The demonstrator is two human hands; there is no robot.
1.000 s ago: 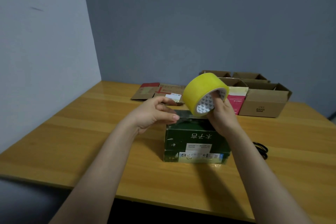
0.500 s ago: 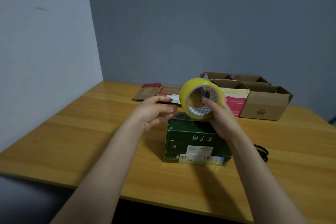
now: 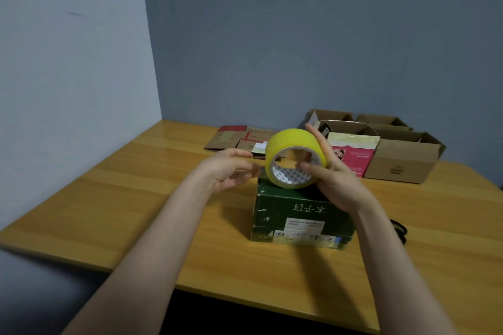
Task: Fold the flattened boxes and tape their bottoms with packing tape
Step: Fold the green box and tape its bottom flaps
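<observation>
1. Green box [image 3: 302,215] stands on the surface [image 3: 136,198], print upside down
2. Left hand [image 3: 228,168] open and empty, just beside the roll: it should pick out the loose end
3. Right hand [image 3: 332,179] grips the yellow tape roll [image 3: 291,141] above the box, thumb through the core: keep it steady

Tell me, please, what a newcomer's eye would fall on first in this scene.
The bright yellow roll of packing tape draws the eye first, at the centre, held by the right hand with its thumb through the core. Just beneath it stands a dark green box on the wooden table, with the left hand open beside the roll. Open brown cardboard boxes sit at the table's far right.
</observation>
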